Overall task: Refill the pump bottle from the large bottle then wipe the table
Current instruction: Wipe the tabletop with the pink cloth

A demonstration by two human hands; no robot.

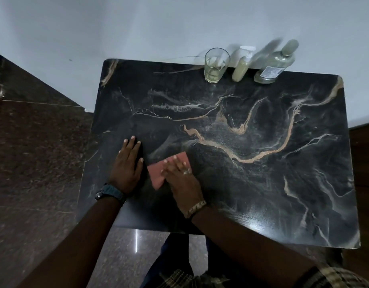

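A pink cloth (158,172) lies flat on the black marble-patterned table (262,163) near its front left. My right hand (180,173) presses on the cloth with straight fingers, covering its right half. Beside it, my left hand (127,163) rests flat on the bare tabletop, just left of the cloth. At the table's far edge stand a small pump bottle (241,66) with pale liquid and, right of it, the large clear bottle (275,63) with a white label.
A drinking glass (215,64) with a little pale liquid stands left of the pump bottle. A white wall runs behind the table. Dark polished stone floor (34,163) lies to the left and in front.
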